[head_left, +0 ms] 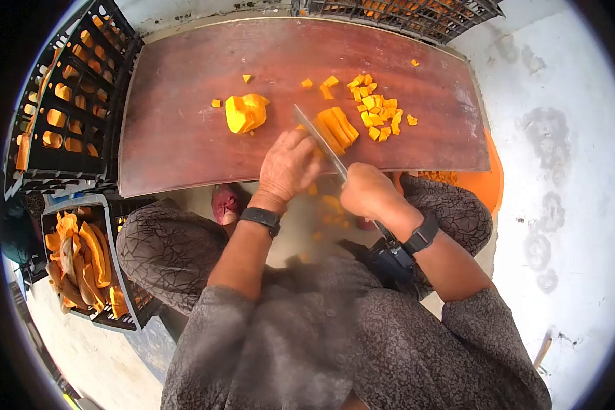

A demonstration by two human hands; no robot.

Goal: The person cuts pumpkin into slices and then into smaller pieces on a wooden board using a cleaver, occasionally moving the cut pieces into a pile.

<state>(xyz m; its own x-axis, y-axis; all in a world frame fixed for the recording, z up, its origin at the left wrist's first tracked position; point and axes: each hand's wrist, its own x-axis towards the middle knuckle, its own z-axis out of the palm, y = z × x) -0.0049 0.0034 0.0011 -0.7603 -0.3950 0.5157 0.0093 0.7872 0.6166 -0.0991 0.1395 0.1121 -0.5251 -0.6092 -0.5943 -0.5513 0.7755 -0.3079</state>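
Note:
My right hand (370, 193) is wrapped round the handle of a knife (320, 142), whose blade points up and left across the table's near edge. Under and beside the blade lie long orange strips (337, 128) of pumpkin-like flesh, side by side. My left hand (290, 162) rests at the strips' left end, fingers curled and pressed together on the piece; its fingertips are partly hidden. A larger orange chunk (245, 113) sits to the left on the reddish-brown table (184, 102). Small cut cubes (376, 106) lie in a pile to the right of the strips.
A black crate (68, 113) with orange pieces stands at the left, above a lower crate (126, 273) of peels and slices. Another crate (403, 17) is behind the table. An orange basin (488, 181) shows under the right edge. A white wall (560, 205) borders the right.

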